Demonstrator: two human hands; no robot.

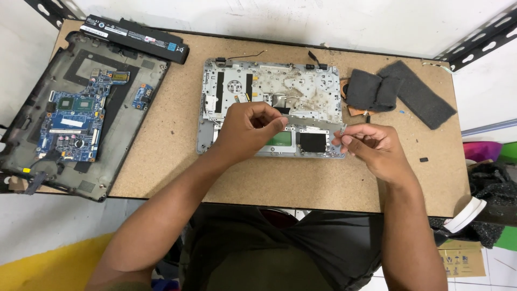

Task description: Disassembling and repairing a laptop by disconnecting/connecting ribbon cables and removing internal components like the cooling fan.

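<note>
A silver laptop top case (280, 89) lies upside down in the middle of the brown table (172, 161), its metal keyboard backing stained. My left hand (249, 129) hovers over its front part, fingers pinched together on something thin that I cannot make out. My right hand (371, 146) is at the case's front right corner, its fingertips pinching a small grey piece at the edge. A green touchpad board and a black patch (312, 142) show between the two hands.
A dark laptop base (32, 145) with a blue motherboard (75, 118) lies at the left edge. A long black battery (134, 37) sits behind it. Dark grey foam pads (398, 91) rest at the right. A metal shelf frame (479, 37) borders the far right.
</note>
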